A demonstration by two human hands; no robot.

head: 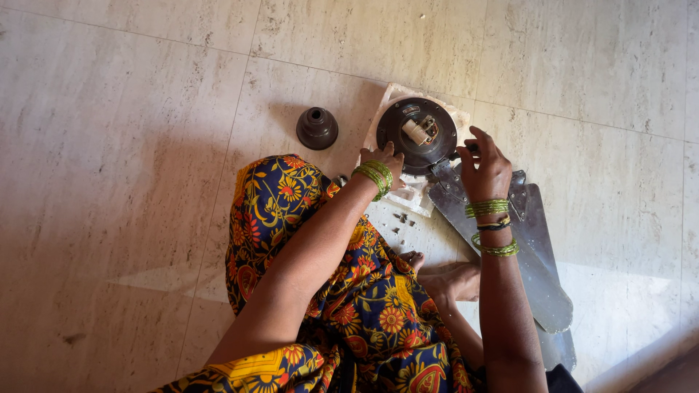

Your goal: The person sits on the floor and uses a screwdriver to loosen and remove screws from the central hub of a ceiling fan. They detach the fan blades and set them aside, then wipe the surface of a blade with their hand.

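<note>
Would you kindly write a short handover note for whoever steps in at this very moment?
Left hand rests on the near rim of the round dark fan motor, no closed grip visible. Right hand presses the grey fan blade where it meets the motor. Motor sits on a white pad. Loose small screws lie on the floor; dark bell-shaped cover stands apart, off. Whether the blade is fastened cannot be told.

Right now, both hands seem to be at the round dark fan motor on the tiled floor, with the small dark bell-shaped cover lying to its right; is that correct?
Not quite. In the head view the bell-shaped cover lies to the left of the fan motor, not its right. The rest holds: the left hand and right hand are both at the motor on the tiled floor.
</note>
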